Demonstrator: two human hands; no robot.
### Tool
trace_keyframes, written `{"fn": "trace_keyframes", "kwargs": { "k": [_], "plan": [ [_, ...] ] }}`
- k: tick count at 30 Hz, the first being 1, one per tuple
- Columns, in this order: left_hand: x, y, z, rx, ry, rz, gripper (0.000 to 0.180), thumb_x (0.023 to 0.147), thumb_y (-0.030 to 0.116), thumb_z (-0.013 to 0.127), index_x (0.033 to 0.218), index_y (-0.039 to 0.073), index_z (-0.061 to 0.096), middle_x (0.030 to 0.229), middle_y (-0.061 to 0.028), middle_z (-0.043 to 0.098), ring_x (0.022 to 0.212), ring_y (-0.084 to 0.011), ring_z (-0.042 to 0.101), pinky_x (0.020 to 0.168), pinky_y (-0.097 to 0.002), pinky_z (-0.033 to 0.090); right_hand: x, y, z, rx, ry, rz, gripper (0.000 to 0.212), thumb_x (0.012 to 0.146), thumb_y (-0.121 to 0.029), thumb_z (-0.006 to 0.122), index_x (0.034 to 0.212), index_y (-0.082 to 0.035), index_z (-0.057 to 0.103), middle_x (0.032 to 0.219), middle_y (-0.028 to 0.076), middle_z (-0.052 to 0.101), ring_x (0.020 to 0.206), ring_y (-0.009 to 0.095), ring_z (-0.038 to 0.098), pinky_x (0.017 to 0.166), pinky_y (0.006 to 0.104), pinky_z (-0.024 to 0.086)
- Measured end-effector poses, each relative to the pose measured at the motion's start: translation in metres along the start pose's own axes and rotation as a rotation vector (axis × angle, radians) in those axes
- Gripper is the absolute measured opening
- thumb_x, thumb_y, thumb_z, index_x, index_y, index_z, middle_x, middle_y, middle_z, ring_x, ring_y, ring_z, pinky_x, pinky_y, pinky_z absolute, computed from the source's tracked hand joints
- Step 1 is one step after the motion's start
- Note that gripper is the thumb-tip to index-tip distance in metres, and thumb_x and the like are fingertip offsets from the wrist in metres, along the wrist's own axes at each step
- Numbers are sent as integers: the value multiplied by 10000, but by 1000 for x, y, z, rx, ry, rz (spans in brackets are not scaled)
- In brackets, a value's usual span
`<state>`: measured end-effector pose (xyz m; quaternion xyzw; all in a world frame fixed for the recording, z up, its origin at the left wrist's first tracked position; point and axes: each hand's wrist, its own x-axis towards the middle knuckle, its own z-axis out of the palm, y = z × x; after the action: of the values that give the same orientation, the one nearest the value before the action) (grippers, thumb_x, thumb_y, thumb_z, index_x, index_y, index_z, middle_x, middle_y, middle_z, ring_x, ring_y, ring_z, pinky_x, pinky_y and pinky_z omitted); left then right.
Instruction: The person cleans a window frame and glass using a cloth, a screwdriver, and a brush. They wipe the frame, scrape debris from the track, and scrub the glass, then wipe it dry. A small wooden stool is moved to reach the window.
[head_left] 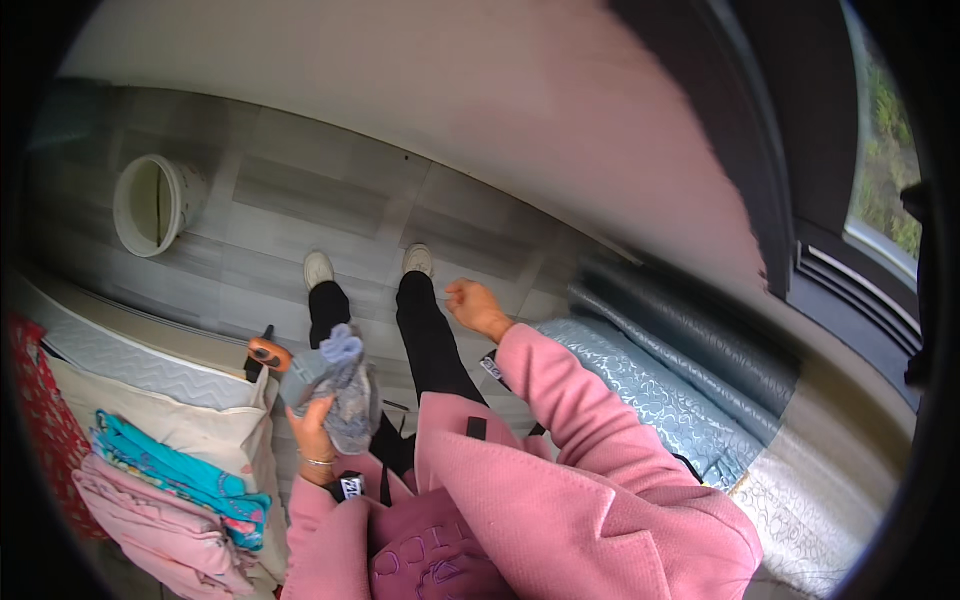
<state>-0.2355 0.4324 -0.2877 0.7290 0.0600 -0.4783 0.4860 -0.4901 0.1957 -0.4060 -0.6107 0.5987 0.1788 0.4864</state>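
Observation:
My left hand (313,430) is closed round a bunched grey cloth (350,405) and what looks like a spray bottle (300,378) with a greyish body and an orange and black head. A pale blue-violet bit of fabric (342,345) sticks up from the top of the bunch. Over the floor, in front of my right leg, my right hand (478,308) has its fingers curled in. Whether a small thing lies between those fingertips is too small to make out. My shoes (418,260) stand on the grey tiled floor (310,180).
A white bucket (178,205) stands on the floor at the far left. Folded turquoise fabric (180,470) and pink fabric (150,515) lie on the mattress (140,370) at my left. Patterned blue-grey rolls (640,375) lie along the wall (400,70) at my right, below a window (885,150).

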Motion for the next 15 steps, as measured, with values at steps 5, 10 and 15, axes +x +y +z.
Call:
{"fn": "trace_keyframes", "kwargs": {
  "k": [5, 10, 15],
  "plan": [
    [31, -85, 40, -91, -159, -203, 437, 745, 63, 725, 1165, -8, 628, 1129, -61, 641, 1036, -175, 609, 940, -320, 473, 105, 14, 47, -94, 109, -115, 324, 824, -162, 695, 1127, -49, 669, 896, 138, 708, 835, 301, 688, 781, 401, 541],
    [95, -132, 46, -252, -217, -124, 484, 705, 41, 711, 1175, -11, 606, 1215, -87, 579, 1097, -188, 577, 972, -331, 447, 262, 74, 105, -488, 273, -229, 421, 846, -78, 622, 1260, -10, 580, 1177, 236, 612, 1062, 386, 615, 895, 456, 505],
    [149, -157, 40, -81, -1, -222, 411, 681, 49, 721, 1077, -19, 635, 1144, -110, 592, 1099, -227, 558, 968, -345, 431, 426, 84, 137, -452, 340, -324, 416, 868, -76, 627, 1263, 33, 559, 1221, 256, 575, 1086, 400, 586, 890, 468, 501]
  ]
}}
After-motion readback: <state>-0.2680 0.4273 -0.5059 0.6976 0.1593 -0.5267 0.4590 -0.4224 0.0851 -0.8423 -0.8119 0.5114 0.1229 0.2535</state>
